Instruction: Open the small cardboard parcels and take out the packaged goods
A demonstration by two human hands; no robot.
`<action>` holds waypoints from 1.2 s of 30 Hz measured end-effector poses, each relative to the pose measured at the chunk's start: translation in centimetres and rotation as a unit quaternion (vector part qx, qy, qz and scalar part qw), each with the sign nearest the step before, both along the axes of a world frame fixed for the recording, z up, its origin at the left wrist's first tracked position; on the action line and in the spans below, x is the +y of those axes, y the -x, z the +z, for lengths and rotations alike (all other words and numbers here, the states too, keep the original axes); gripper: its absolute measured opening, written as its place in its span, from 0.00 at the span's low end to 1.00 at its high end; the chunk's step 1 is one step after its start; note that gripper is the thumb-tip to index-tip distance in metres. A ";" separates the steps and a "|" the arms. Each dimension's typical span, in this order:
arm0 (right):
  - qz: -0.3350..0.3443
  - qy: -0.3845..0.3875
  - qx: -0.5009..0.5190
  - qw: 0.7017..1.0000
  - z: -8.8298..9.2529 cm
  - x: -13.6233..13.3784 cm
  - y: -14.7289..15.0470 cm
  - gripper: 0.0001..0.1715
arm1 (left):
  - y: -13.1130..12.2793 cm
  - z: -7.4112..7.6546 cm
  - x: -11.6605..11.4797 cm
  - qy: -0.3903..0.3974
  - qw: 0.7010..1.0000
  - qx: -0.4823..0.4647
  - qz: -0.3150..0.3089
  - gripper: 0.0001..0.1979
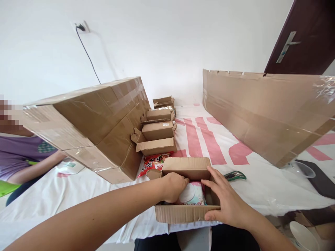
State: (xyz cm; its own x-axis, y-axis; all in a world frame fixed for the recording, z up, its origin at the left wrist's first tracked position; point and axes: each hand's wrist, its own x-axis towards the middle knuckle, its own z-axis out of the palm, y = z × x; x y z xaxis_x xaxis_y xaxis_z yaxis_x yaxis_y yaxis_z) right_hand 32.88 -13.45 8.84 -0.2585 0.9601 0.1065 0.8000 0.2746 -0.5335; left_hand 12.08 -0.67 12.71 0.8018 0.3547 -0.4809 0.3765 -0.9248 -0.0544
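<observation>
A small open cardboard box (pixel 180 214) stands at the table's near edge in front of me. Inside it lies a pastel pink and blue soft packet (pixel 193 195) with a white round patch. My left hand (pixel 174 186) reaches into the box from the left, thumb over the packet's edge; its other fingers are mostly hidden. Spread over the box's right side is my right hand (pixel 225 195). One fingertip is at the back flap, another by the packet, and the thumb rests at the front flap.
A red snack bag (pixel 154 164) lies behind the box, with several open small cartons (pixel 157 144) beyond. A green utility knife (pixel 235 176) lies to the right. Large cardboard panels (pixel 110 129) flank both sides. Another person's arm (pixel 36 169) shows at left; a clear plastic bowl (pixel 303 169) stands at right.
</observation>
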 end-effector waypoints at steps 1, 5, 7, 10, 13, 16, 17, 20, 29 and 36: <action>0.000 0.000 0.000 1.000 0.0 0.0 0.0 0.58 | 0.0 0.0 -0.1 -0.005 1.000 -0.002 -0.006 0.38; -0.005 0.005 -0.008 1.000 0.1 -0.2 0.1 0.59 | 0.7 0.4 -0.4 -0.006 0.999 -0.042 -0.022 0.34; -0.006 0.011 -0.015 1.000 0.1 -0.3 0.1 0.60 | 1.3 0.7 -0.7 -0.003 0.997 -0.081 -0.017 0.35; -0.001 0.016 -0.025 1.000 0.3 -0.2 0.0 0.60 | 1.9 1.3 -1.0 0.003 0.994 -0.108 -0.002 0.38; 0.004 0.013 -0.033 0.999 0.4 -0.2 -0.1 0.62 | 2.4 2.1 -1.3 0.027 0.990 -0.134 0.026 0.40; 0.006 0.012 -0.032 0.999 0.3 -0.3 -0.1 0.68 | 2.9 2.5 -1.7 0.063 0.975 -0.198 0.082 0.39; 0.006 0.013 -0.027 1.000 0.1 -0.3 0.0 0.71 | 3.1 2.6 -1.8 0.076 0.967 -0.221 0.100 0.39; 0.003 0.020 0.005 1.000 -0.4 -0.5 0.0 0.79 | 3.7 2.7 -2.3 0.107 0.939 -0.298 0.133 0.40; -0.003 0.048 0.392 0.919 3.7 2.6 -2.6 0.74 | 3.9 9.2 -2.7 -0.057 0.885 -0.462 0.000 0.35; -0.043 0.125 0.576 0.807 7.9 10.1 1.2 0.40 | 0.9 10.9 2.6 -0.127 0.861 -0.493 0.006 0.35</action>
